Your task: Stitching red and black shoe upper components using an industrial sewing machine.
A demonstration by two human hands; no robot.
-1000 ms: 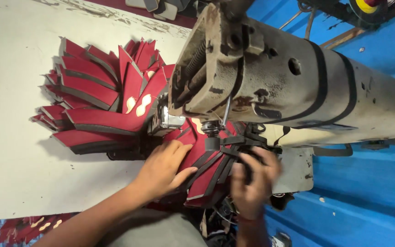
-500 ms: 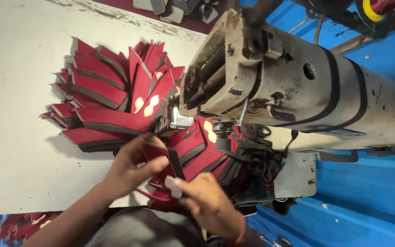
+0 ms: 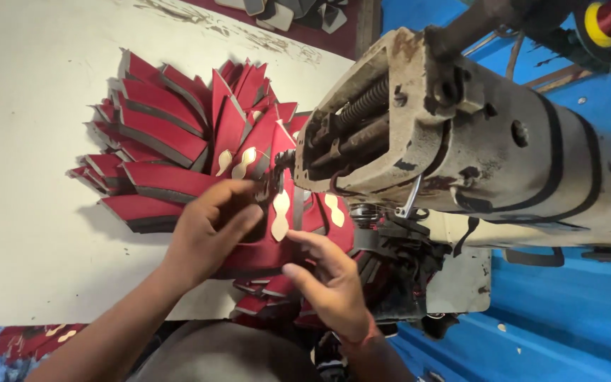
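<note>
Red pieces: a fanned heap of red leather pieces with grey-black edges lies on the left, spread over the white table, its far tips pointing away from the person.
Cream patches: small cream hourglass-shaped patches show on two pieces at the right side of the heap.
Left hand: the left hand comes in from the near left, fingers curled and pressed on a red piece that lies flat just right of the heap; thumb and fingers are together on its upper edge, clamped on the piece.
Held piece: it carries a cream patch of its own, just beside the left fingertips and close under the machine's head.
Right hand: the right hand sits near centre, palm down, fingers apart and stretched; the forefinger tip touches the same red piece beside the cream patch, not gripping.
Bracelet: a red band circles the right wrist.
Sewing machine: a worn grey-beige sewing machine, its open end showing a spring and bars, fills the right, above more red pieces.
Blue surface: blue panelling lies near right.
</note>
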